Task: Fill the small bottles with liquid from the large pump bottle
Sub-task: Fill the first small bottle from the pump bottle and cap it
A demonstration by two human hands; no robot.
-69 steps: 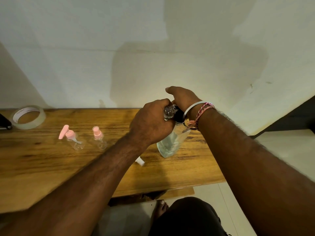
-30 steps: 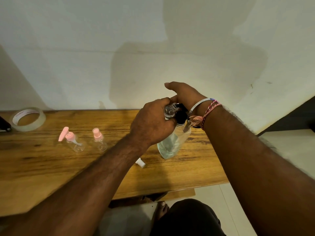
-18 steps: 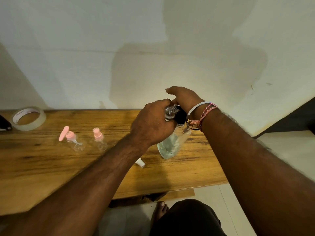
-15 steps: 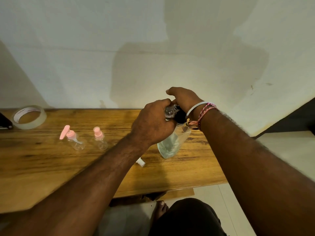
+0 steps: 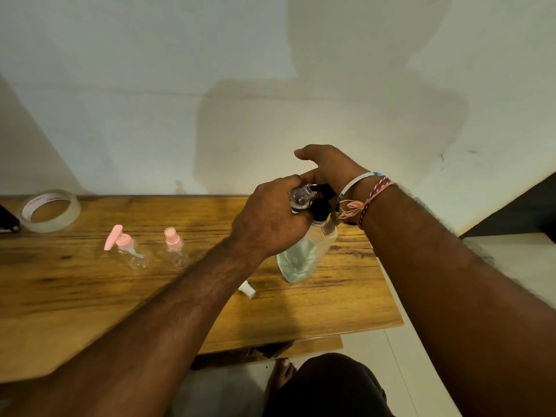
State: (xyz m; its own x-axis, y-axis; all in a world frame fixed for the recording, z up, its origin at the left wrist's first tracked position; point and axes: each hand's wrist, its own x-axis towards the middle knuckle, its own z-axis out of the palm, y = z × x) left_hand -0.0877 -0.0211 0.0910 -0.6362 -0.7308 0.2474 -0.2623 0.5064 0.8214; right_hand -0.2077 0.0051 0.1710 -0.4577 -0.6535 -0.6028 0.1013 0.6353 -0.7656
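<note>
The large clear pump bottle (image 5: 304,254) stands on the wooden table (image 5: 90,296), right of middle, with a black pump head (image 5: 322,206). My left hand (image 5: 267,224) grips a small clear bottle (image 5: 301,198) and holds its mouth against the pump's nozzle. Over the pump head, my right hand (image 5: 328,167) has its thumb stretched out and its fingers loose; the underside contact is hidden. Two more small clear bottles stand at the left, one with a pink pump top (image 5: 129,248) and one with a pink spray top (image 5: 176,248).
A small white cap (image 5: 247,289) lies on the table beside my left forearm. A roll of clear tape (image 5: 49,210) sits at the far left by the wall, next to a dark object (image 5: 6,218). The table's right edge is just past the pump bottle.
My right hand has risen above the pump head, after dipping and rising in the earlier frames. My left hand keeps the small bottle at the nozzle.
</note>
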